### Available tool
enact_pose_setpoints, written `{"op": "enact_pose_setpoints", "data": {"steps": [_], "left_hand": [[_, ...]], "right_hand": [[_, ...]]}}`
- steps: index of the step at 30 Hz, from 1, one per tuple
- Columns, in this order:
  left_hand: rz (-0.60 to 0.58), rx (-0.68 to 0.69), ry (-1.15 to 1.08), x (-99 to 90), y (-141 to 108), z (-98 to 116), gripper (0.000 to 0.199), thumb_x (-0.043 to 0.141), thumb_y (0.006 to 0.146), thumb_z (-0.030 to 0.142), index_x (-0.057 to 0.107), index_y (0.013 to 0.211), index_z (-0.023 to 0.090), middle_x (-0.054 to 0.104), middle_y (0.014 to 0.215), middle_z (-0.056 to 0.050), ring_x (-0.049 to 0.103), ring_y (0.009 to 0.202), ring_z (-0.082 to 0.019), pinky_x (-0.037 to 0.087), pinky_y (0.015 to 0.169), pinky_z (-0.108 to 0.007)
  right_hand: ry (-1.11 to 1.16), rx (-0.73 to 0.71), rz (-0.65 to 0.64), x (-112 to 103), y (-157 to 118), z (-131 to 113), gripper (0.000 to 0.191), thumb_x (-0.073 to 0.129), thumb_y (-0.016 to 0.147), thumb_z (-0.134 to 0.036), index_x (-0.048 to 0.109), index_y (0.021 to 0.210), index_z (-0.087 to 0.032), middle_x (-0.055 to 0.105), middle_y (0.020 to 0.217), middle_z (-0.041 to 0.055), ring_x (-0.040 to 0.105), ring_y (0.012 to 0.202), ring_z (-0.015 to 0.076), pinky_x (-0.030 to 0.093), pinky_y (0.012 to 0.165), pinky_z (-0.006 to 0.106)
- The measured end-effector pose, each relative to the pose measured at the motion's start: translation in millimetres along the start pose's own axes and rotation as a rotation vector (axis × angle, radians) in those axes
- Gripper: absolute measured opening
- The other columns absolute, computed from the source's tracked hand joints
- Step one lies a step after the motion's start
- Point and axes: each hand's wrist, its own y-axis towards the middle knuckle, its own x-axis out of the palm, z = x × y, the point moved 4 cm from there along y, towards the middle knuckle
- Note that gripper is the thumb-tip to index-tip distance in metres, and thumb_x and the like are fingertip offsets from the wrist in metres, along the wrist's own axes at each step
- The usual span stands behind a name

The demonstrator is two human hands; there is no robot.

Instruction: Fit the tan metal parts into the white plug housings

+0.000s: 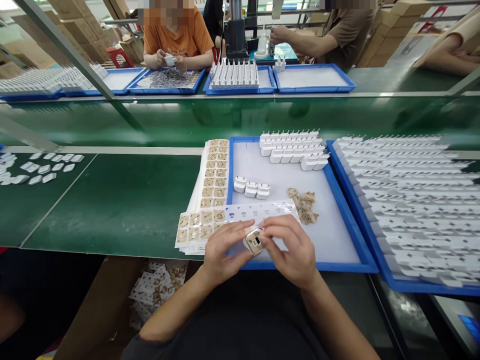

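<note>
Between my hands is a white plug adapter (254, 241), its end face turned up with a tan sticker and a dark port on it. My left hand (225, 248) grips its side, while the fingertips of my right hand (289, 248) press at the sticker's right edge. Just beyond, a sticker sheet (206, 225) reaches over the tray's rim; its right part is bare with cut-outs. Three white adapters (251, 189) stand in the blue-rimmed tray (347, 235), pins up. Crumpled tan backing scraps (305, 205) lie to their right.
More adapters (292, 147) stand in rows at the tray's back. A full tray of adapters (416, 210) is at right. Loose white pieces (48, 167) lie at far left. Below the edge, a cardboard box (93, 305) holds used sheets. Across the bench, a person in orange (176, 37) handles a white part.
</note>
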Motion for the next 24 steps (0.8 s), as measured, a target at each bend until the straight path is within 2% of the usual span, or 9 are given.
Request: {"op": "enact_pose_setpoints", "data": {"steps": [2, 5, 7, 9, 11, 14, 17, 21, 24], "left_hand": [[0.019, -0.108, 0.011, -1.9, -2.7, -6.6, 0.05, 0.075, 0.086, 0.02, 0.057, 0.132, 0.023, 0.074, 0.123, -0.013, 0.073, 0.112, -0.026, 0.061, 0.094, -0.04], [0.035, -0.205, 0.05, -7.4, -4.1, -15.0, 0.046, 0.076, 0.084, 0.02, 0.058, 0.126, 0.023, 0.073, 0.121, -0.011, 0.071, 0.113, -0.026, 0.058, 0.097, -0.041], [0.044, -0.264, 0.032, -13.1, -3.5, -21.0, 0.042, 0.075, 0.084, 0.018, 0.058, 0.122, 0.022, 0.072, 0.12, -0.012, 0.07, 0.114, -0.027, 0.058, 0.096, -0.042], [0.084, -0.34, 0.0, -23.6, -1.8, -30.1, 0.041, 0.074, 0.084, 0.017, 0.054, 0.12, 0.021, 0.071, 0.12, -0.014, 0.07, 0.114, -0.027, 0.058, 0.095, -0.041], [0.163, -0.416, 0.021, -42.8, 1.4, -44.8, 0.044, 0.074, 0.082, 0.017, 0.051, 0.119, 0.02, 0.071, 0.119, -0.013, 0.071, 0.113, -0.026, 0.059, 0.091, -0.038], [0.301, -0.494, 0.177, -92.3, 7.6, -80.4, 0.055, 0.077, 0.077, 0.016, 0.05, 0.124, 0.02, 0.067, 0.118, -0.01, 0.07, 0.11, -0.024, 0.059, 0.087, -0.033], [0.418, -0.572, 0.334, -161.4, 8.6, -128.6, 0.061, 0.079, 0.074, 0.013, 0.05, 0.128, 0.018, 0.065, 0.115, -0.007, 0.07, 0.107, -0.022, 0.058, 0.089, -0.033], [0.535, -0.72, 0.586, -256.2, -2.1, -180.8, 0.058, 0.086, 0.072, 0.019, 0.05, 0.119, 0.016, 0.066, 0.104, 0.0, 0.066, 0.101, -0.019, 0.054, 0.097, -0.036], [0.627, -0.766, 0.651, -305.8, -11.1, -195.9, 0.056, 0.09, 0.067, 0.018, 0.047, 0.104, 0.017, 0.061, 0.087, 0.008, 0.061, 0.088, -0.013, 0.05, 0.105, -0.042]], "right_hand": [[-0.042, -0.156, -0.049, 1.6, -6.7, -9.6, 0.021, 0.067, 0.088, -0.01, 0.067, 0.101, -0.026, 0.075, 0.097, 0.0063, 0.07, 0.086, 0.0217, 0.059, 0.075, 0.038], [0.064, -0.083, -0.077, -5.5, -13.3, -3.1, 0.011, 0.063, 0.092, -0.015, 0.064, 0.097, -0.026, 0.072, 0.086, 0.0044, 0.069, 0.077, 0.0208, 0.058, 0.068, 0.037], [0.007, 0.071, 0.034, -21.8, -12.4, 16.3, 0.008, 0.061, 0.094, -0.018, 0.064, 0.093, -0.025, 0.07, 0.079, 0.0028, 0.068, 0.071, 0.0196, 0.057, 0.063, 0.035], [-0.217, 0.218, 0.209, -45.7, -9.5, 42.3, 0.004, 0.064, 0.094, -0.025, 0.068, 0.093, -0.024, 0.072, 0.079, 0.0033, 0.068, 0.07, 0.0193, 0.057, 0.063, 0.033], [-0.502, 0.316, 0.351, -69.3, -6.8, 67.3, 0.015, 0.064, 0.094, -0.036, 0.071, 0.096, -0.022, 0.075, 0.085, 0.0055, 0.07, 0.071, 0.0206, 0.058, 0.066, 0.035], [-0.744, 0.342, 0.183, -80.6, -1.7, 96.8, 0.03, 0.054, 0.097, -0.039, 0.071, 0.111, -0.019, 0.077, 0.099, 0.0123, 0.072, 0.079, 0.0255, 0.06, 0.072, 0.04], [-0.825, 0.224, 0.077, -71.0, 0.4, 99.5, 0.032, 0.05, 0.098, -0.033, 0.069, 0.118, -0.017, 0.072, 0.116, 0.0176, 0.069, 0.106, 0.0323, 0.057, 0.09, 0.048], [-0.644, 0.126, -0.144, -26.0, 6.4, 80.3, 0.026, 0.05, 0.099, -0.027, 0.068, 0.116, -0.02, 0.073, 0.113, 0.0131, 0.066, 0.109, 0.0315, 0.054, 0.095, 0.05], [-0.562, 0.13, -0.4, 16.5, 11.6, 68.2, 0.025, 0.051, 0.098, -0.021, 0.067, 0.118, -0.02, 0.074, 0.112, 0.0115, 0.066, 0.107, 0.0315, 0.055, 0.09, 0.049]]}}
